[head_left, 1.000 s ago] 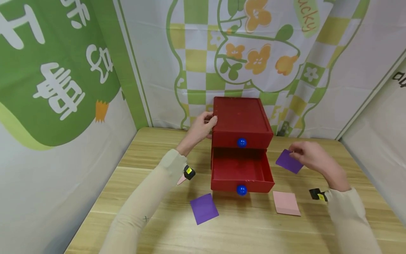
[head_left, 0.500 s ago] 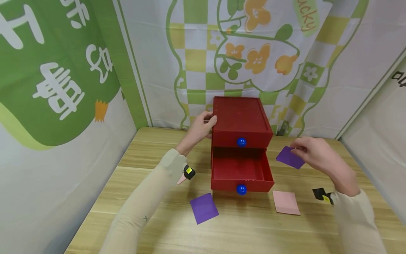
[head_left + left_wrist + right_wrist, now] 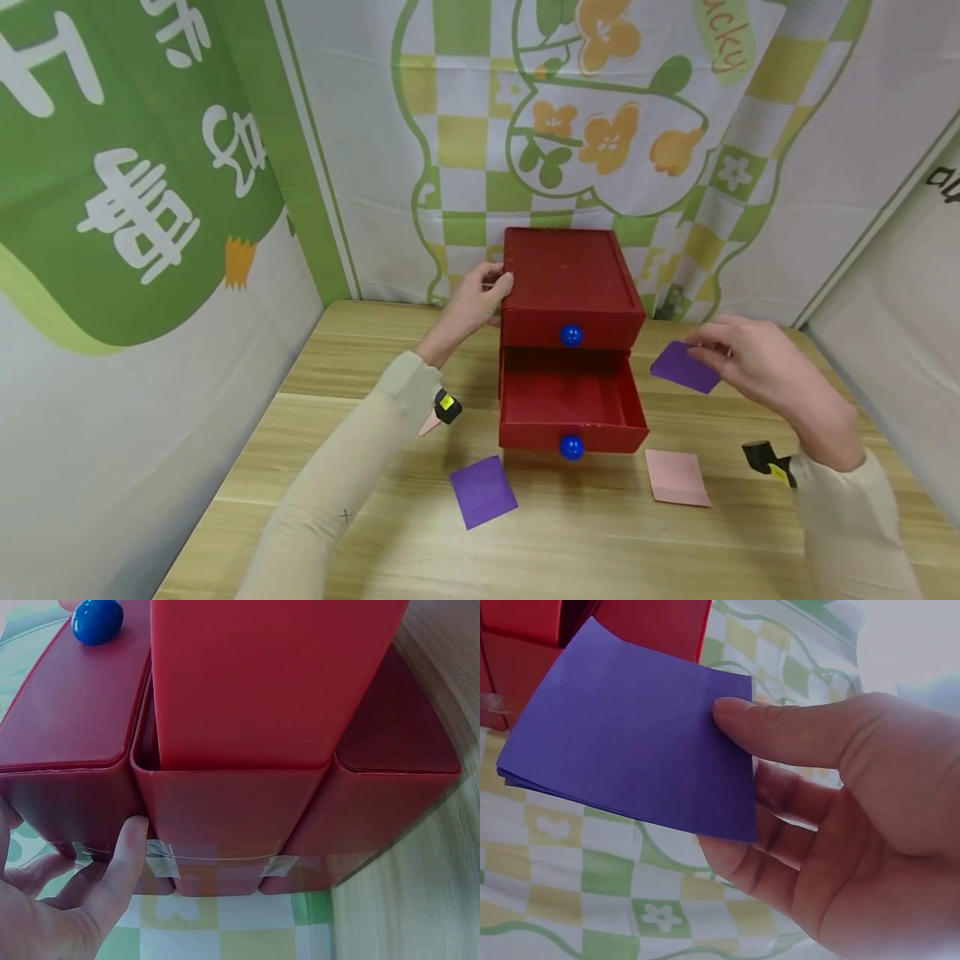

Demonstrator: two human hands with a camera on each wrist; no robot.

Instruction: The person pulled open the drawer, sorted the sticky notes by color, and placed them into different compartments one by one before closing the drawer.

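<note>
A red drawer cabinet (image 3: 566,271) with blue knobs stands at the back of the wooden table, its lower drawer (image 3: 570,437) pulled out. My left hand (image 3: 471,302) holds its upper left side; in the left wrist view, the thumb (image 3: 131,844) presses that wall and the other fingers are bent towards the back corner. Right of the cabinet, my right hand (image 3: 750,358) pinches a purple paper sheet (image 3: 684,367) by one edge, above the table. The right wrist view shows thumb on top, fingers beneath, and layered edges on the purple sheet (image 3: 637,735).
A second purple sheet (image 3: 483,492) lies left in front of the drawer, a pink sheet (image 3: 677,477) right in front. Part of another pink piece (image 3: 429,424) shows beside the left wrist camera (image 3: 447,406). Patterned cloth (image 3: 465,142) hangs close behind the cabinet.
My right hand has moved slightly right and away from me, with the purple sheet tilting flatter in its grip. The left hand, cabinet and drawer have stayed put.
</note>
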